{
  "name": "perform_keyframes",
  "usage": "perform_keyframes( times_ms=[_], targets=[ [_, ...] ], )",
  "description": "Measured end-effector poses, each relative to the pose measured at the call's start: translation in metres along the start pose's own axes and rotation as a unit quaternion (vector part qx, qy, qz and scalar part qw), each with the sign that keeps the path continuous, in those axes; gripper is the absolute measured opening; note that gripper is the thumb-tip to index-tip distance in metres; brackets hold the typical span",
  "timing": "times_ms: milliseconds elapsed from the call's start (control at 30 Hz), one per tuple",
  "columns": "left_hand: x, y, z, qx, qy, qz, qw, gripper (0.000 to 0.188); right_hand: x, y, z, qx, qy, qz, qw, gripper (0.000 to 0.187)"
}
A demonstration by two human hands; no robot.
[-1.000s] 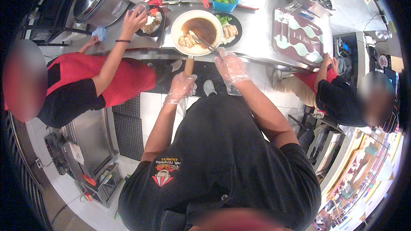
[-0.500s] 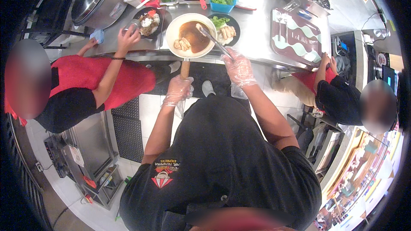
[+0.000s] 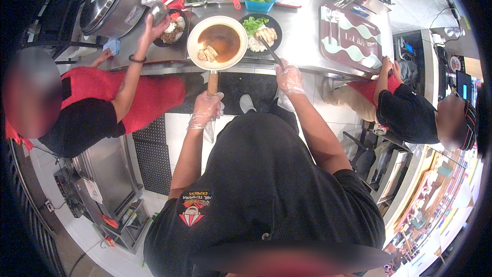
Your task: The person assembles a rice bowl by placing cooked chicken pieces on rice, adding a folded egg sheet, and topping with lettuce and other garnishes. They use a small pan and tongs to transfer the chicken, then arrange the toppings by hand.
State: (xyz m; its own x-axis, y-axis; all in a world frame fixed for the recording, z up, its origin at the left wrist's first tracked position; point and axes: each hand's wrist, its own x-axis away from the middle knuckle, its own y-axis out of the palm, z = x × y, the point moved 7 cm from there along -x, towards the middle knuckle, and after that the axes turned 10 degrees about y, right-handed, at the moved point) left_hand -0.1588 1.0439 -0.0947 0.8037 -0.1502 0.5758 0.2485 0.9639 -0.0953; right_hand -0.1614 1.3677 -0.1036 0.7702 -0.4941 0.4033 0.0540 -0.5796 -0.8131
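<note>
At counter's edge (image 3: pixel 310 54), cream pan (image 3: pixel 193 41), wooden handle (image 3: pixel 212 84) (brown sauce (image 3: pixel 226 40)).

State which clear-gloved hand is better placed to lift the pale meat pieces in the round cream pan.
Probably the right hand: it holds slim dark tongs, near the pan. The left hand is closed around the pan's cylindrical light-brown handle, with no tool for the meat pieces.
</note>
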Motion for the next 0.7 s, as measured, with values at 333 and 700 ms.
perform_keyframes(
  times_ms=[333, 700],
  targets=[
    [-0.001, 0.002, 0.0, 0.008, 0.014, -0.012, 1.0, 0.019, -0.007, -0.001, 0.004, -0.02, 0.022, -0.016, 0.999, 0.05],
    [-0.008, 0.013, -0.001, -0.008, 0.019, -0.035, 0.999, 0.023, 0.068, -0.046, -0.064, -0.008, -0.114, -0.032, 0.993, 0.05]
  ],
)
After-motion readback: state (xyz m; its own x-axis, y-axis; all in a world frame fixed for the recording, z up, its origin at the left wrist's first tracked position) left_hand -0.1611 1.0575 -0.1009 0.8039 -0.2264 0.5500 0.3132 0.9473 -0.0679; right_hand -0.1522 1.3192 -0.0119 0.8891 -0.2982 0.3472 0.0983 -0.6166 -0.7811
